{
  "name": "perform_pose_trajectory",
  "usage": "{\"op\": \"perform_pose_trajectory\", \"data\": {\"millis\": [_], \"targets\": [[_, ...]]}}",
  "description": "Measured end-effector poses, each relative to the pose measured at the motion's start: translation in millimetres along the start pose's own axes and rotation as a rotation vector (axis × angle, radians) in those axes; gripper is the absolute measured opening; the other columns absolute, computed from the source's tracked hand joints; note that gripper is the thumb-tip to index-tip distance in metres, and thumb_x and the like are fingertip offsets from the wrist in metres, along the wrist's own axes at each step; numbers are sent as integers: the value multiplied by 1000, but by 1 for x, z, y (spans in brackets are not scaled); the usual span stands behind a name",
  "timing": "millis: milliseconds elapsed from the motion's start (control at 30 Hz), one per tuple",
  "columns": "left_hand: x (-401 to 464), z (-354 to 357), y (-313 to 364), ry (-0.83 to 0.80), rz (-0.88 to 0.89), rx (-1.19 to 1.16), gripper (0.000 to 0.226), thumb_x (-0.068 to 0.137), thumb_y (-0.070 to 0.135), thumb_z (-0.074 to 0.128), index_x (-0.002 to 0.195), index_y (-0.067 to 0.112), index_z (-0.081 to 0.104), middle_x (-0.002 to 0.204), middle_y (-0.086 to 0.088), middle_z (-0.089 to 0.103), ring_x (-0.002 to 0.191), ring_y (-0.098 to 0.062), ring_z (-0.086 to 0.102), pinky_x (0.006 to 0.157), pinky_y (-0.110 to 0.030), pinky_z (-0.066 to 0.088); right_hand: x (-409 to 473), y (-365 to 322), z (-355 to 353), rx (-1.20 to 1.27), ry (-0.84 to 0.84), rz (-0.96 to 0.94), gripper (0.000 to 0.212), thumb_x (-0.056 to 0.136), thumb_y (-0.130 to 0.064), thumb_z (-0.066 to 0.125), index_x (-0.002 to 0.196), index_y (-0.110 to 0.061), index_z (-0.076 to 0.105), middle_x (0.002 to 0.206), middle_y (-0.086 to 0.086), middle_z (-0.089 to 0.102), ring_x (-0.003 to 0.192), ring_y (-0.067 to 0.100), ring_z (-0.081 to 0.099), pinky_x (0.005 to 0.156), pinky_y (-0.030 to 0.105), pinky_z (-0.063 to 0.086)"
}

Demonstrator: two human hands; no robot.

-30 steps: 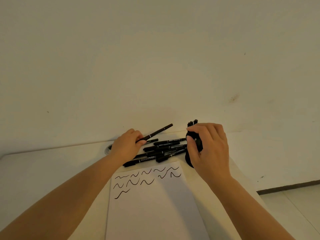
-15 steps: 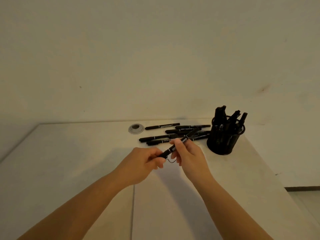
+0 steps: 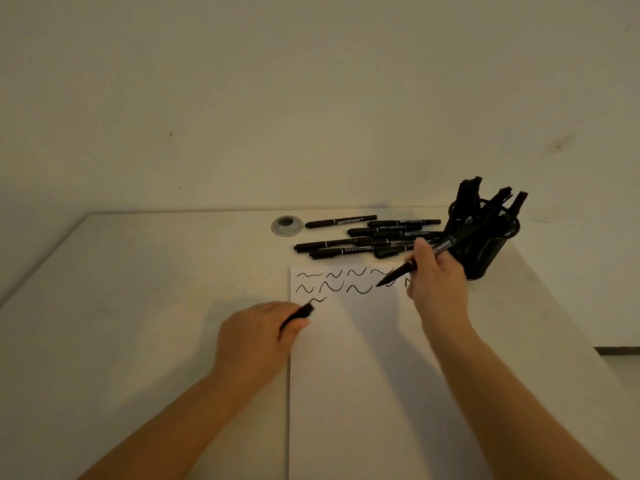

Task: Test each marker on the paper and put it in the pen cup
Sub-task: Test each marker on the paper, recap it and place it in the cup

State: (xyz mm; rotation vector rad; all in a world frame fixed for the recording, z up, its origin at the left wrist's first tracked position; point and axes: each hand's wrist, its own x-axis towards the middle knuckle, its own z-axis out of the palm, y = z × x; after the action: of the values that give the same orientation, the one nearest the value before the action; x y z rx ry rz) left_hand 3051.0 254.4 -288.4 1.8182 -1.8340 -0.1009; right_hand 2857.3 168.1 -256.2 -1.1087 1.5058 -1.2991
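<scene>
Marker [image 3: 420,258] pinched in right hand [image 3: 437,282], tip over paper [image 3: 363,375]; left hand [image 3: 256,336] grips cap [image 3: 298,313]; white table [image 3: 156,289], bare wall.

Counted: 2 hands, 1 uncapped marker [image 3: 420,258], 1 cap [image 3: 298,314], 1 paper [image 3: 360,375], 1 pen cup [image 3: 485,251], 1 grommet [image 3: 287,225]. Loose marker pile [image 3: 367,237]: exact count unclear.

Pale cream wall [image 3: 311,98] fills upper half of my view, plain, few small dark specks, faint brownish smudge [image 3: 558,145] at right. White desk [image 3: 138,289] below me, back edge against wall, round grey cable grommet [image 3: 287,225] near back edge. Strip of light floor and dark skirting [image 3: 618,350] at far right. Light dim, warm, soft shadows on desk.
</scene>
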Motion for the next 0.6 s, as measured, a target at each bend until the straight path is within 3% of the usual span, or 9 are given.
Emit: {"op": "perform_pose_trajectory", "data": {"millis": [100,167,267,367,467,600], "targets": [[1,-1,-18,-15,-86,-99,20,89,39,53,93,24,66,67,10,58,61,-15,55,58,-30,45,4,0,-8,-101,-71,-156,36,90,-34,50,60,-14,50,51,-2,45,45,5,41,44,20,37],[9,0,-18,-48,-70,-173,31,90,46,43,93,23,63,77,5,62,70,-16,57,66,-36,48,-1,1,-5,-126,-105,-213,32,89,-33,52,62,-18,56,45,-4,53,40,1,47,41,10,38],[17,7,-11,-81,-53,-219,42,90,54,34,98,23,61,85,-1,59,76,-16,55,69,-34,46,-1,5,1,-79,-219,-136,21,88,-33,55,75,-20,64,57,-9,68,50,1,60,45,13,44],[17,13,-12,-104,-56,-209,30,92,41,38,100,22,60,87,-2,56,81,-15,54,68,-29,42,-8,21,9,-62,-354,-56,10,87,-25,59,83,-20,67,66,-6,72,62,4,65,50,15,46],[16,16,-16,-134,-58,-216,31,91,40,37,102,21,59,90,-2,58,82,-12,52,70,-30,45,-13,36,9,-80,-319,-94,8,85,-19,62,79,-23,66,67,-3,71,62,0,63,55,9,45],[15,19,-21,-146,-42,-220,27,92,39,36,100,23,56,98,1,64,89,-8,49,76,-31,45,-12,40,8,-165,-321,-136,12,83,-19,63,76,-28,60,68,-4,69,69,0,65,61,13,49]]}}
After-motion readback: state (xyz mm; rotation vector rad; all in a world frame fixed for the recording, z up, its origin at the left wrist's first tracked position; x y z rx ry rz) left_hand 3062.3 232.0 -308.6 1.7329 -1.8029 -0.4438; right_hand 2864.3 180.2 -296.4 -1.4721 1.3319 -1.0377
